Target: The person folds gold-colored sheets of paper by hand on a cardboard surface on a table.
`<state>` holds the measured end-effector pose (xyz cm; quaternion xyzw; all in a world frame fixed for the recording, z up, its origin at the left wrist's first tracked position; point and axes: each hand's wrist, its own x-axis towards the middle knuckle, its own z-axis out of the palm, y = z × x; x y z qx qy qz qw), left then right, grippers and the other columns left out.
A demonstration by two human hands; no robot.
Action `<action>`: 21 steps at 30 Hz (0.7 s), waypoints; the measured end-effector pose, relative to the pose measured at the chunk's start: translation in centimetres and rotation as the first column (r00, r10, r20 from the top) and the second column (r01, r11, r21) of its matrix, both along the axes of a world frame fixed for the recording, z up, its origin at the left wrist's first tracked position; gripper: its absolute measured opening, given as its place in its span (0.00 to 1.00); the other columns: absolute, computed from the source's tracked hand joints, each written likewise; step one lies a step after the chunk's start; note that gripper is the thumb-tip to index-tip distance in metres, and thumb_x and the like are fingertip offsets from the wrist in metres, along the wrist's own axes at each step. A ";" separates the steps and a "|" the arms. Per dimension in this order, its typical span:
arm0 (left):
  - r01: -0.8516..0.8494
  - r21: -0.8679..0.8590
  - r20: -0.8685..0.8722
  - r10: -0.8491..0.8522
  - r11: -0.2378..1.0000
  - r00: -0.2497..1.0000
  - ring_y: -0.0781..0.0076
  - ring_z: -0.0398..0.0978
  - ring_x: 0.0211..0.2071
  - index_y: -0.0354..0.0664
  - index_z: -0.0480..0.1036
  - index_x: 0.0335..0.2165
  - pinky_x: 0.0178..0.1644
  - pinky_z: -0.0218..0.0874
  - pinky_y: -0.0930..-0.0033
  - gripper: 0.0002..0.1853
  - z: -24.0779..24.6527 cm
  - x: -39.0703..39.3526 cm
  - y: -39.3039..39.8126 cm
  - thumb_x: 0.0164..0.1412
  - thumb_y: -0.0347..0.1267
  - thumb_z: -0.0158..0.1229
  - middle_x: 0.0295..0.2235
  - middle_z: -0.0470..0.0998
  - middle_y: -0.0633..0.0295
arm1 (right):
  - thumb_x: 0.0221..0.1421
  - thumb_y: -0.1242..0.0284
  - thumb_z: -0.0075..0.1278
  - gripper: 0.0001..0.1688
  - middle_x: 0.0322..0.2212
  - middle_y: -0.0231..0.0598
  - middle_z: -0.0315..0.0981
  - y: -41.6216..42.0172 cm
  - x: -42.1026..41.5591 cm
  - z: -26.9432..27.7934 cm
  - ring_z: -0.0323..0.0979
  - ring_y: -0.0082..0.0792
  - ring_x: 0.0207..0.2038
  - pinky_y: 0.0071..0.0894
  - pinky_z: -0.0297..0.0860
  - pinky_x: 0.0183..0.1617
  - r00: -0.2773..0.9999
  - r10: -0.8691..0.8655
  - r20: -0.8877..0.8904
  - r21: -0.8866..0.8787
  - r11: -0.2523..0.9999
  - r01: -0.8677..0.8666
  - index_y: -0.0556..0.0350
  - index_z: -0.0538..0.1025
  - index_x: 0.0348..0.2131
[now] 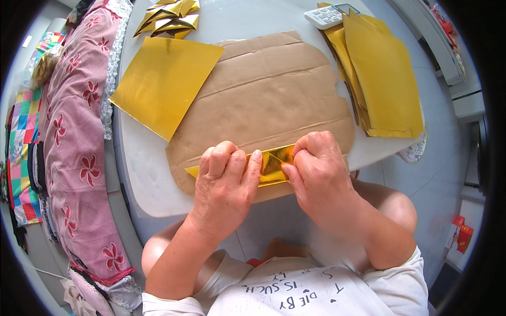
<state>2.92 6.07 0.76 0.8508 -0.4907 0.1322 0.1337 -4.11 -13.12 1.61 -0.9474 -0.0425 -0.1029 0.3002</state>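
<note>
A strip of folded gold foil paper (272, 164) lies near the front edge of a brown cardboard sheet (269, 94). My left hand (227, 173) grips its left part, with the thumb pressed on the shiny face and a pointed end sticking out past the fingers. Curled around the right end is my right hand (318, 170), its thumb at the strip's lower side. Diagonal creases show between the two thumbs. The parts of the strip under my fingers are hidden.
A flat gold sheet (168, 85) overlaps the cardboard's left side. Folded gold pieces (170, 17) sit at the back left of the white table (146, 173). On the right, a white remote control (330, 16) rests on a stack of gold sheets (383, 79). A pink flowered cover (85, 130) lies left.
</note>
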 end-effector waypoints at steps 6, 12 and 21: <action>-0.004 0.103 -0.159 0.020 0.995 0.987 0.42 0.59 0.63 0.22 0.74 0.48 0.64 0.57 0.55 0.24 0.3 -0.9 -0.2 0.52 0.24 0.59 0.55 0.69 0.39 | 0.50 0.80 0.57 0.04 0.38 0.44 0.67 0.0 -0.1 -0.2 0.65 0.45 0.43 0.42 0.64 0.50 1.000 -0.006 0.014 -0.025 1.000 0.007 0.65 0.76 0.28; -0.011 0.170 -0.354 0.072 0.985 0.932 0.39 0.40 0.71 0.26 0.52 0.65 0.72 0.35 0.43 0.52 -0.2 -2.3 0.4 0.56 0.51 0.64 0.68 0.46 0.35 | 0.50 0.79 0.59 0.07 0.38 0.44 0.68 -0.1 -0.2 -0.6 0.65 0.45 0.44 0.42 0.66 0.51 0.999 -0.003 0.033 -0.050 0.999 0.005 0.66 0.76 0.28; -0.060 0.210 -0.281 0.119 0.976 0.952 0.41 0.40 0.71 0.35 0.47 0.68 0.72 0.35 0.41 0.66 -1.2 -2.5 0.0 0.39 0.50 0.76 0.69 0.45 0.39 | 0.45 0.73 0.66 0.16 0.41 0.48 0.68 -1.4 -1.4 -0.9 0.65 0.48 0.46 0.42 0.68 0.51 0.994 0.043 0.105 -0.129 0.991 -0.029 0.65 0.76 0.30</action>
